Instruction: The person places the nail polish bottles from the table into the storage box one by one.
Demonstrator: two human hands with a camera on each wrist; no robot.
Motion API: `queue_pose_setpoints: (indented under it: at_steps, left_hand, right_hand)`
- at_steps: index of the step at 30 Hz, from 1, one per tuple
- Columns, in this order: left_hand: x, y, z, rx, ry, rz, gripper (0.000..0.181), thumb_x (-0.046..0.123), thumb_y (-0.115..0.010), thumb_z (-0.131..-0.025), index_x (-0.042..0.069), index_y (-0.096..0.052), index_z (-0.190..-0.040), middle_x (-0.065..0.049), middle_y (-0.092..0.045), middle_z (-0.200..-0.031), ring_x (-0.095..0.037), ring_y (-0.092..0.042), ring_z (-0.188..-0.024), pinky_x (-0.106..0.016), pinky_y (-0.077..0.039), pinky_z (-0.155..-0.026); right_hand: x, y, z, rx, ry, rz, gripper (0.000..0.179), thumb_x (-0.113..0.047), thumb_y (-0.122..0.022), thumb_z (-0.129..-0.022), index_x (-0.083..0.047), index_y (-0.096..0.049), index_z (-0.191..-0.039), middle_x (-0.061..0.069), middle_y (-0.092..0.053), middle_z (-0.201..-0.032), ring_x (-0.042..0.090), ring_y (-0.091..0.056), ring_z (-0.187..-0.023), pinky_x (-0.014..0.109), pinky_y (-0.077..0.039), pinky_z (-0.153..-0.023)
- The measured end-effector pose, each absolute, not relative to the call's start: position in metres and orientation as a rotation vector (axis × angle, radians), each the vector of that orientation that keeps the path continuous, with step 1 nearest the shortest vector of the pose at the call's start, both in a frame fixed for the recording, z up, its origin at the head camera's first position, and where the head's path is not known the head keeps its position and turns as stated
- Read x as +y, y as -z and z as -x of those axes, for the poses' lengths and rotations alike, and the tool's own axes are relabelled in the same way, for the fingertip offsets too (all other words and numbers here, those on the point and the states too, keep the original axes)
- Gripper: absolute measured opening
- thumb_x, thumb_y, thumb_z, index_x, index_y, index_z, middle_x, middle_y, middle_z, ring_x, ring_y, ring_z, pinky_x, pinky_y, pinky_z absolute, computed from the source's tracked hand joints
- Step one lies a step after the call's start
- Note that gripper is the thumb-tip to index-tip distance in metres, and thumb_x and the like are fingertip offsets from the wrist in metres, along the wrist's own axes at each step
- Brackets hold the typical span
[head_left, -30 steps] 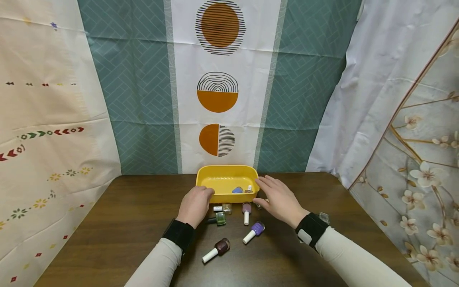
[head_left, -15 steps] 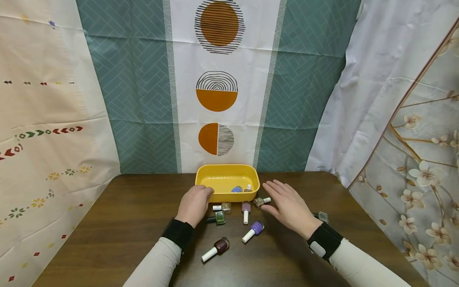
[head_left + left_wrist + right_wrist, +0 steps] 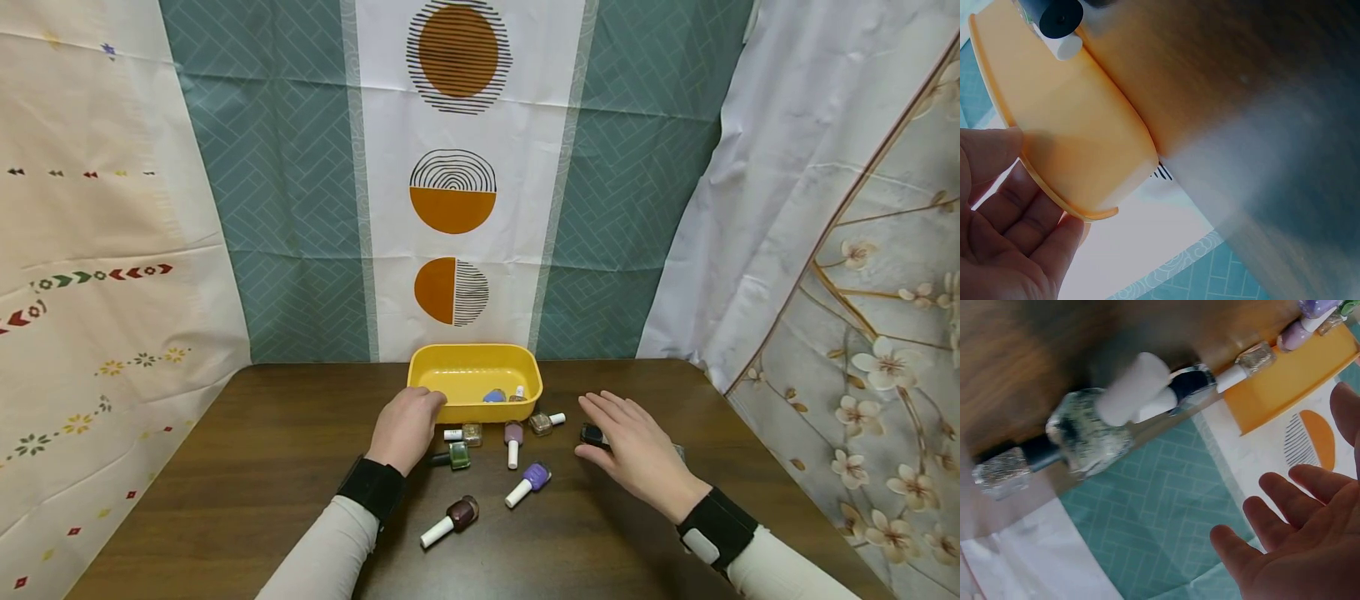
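My left hand (image 3: 405, 427) grips the front left corner of a yellow plastic bin (image 3: 487, 413), thumb and fingers on its rim (image 3: 1035, 178). Inside lie a blue nail polish bottle (image 3: 494, 396) and another with a white cap. My right hand (image 3: 637, 454) hovers with fingers spread and nothing in it, partly covering a dark polish bottle (image 3: 591, 434) at the right. In the right wrist view, a greenish-white speckled bottle (image 3: 1075, 434), a dark bottle (image 3: 1188, 384) and a silver glitter bottle (image 3: 1002, 474) lie beyond the fingers.
Before the bin lie several polish bottles: gold glitter (image 3: 472, 434), green (image 3: 459, 455), mauve (image 3: 513, 432), purple (image 3: 537, 476) and dark maroon (image 3: 462, 512). A brown glitter bottle (image 3: 541, 424) sits by its right corner. Curtains hang behind the wooden table (image 3: 300, 467).
My right hand has moved right, away from the bin, uncovering the brown glitter bottle and then the dark one. My left hand keeps its grip on the bin.
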State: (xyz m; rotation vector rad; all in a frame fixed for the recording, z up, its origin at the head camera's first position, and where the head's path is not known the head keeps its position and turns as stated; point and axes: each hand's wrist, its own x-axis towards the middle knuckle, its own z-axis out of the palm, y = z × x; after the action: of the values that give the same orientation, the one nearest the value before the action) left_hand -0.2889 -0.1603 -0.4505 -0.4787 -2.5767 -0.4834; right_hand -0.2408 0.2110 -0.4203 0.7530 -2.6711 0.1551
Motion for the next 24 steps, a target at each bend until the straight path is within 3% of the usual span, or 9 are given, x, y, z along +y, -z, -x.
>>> queue_pose_setpoints:
  at_steps: [24]
  left_hand:
    - [-0.161, 0.451, 0.289, -2.574, 0.461, 0.475, 0.007, 0.003, -0.083, -0.098, 0.006, -0.083, -0.105, -0.008, -0.073, -0.090, -0.028, -0.068, -0.088, -0.045, -0.062, -0.088]
  right_hand:
    - [0.265, 0.433, 0.231, -2.710, -0.175, -0.616, 0.076, -0.036, -0.088, -0.096, 0.003, -0.058, -0.155, 0.027, -0.062, -0.151, 0.049, -0.058, -0.139, 0.066, -0.045, -0.115]
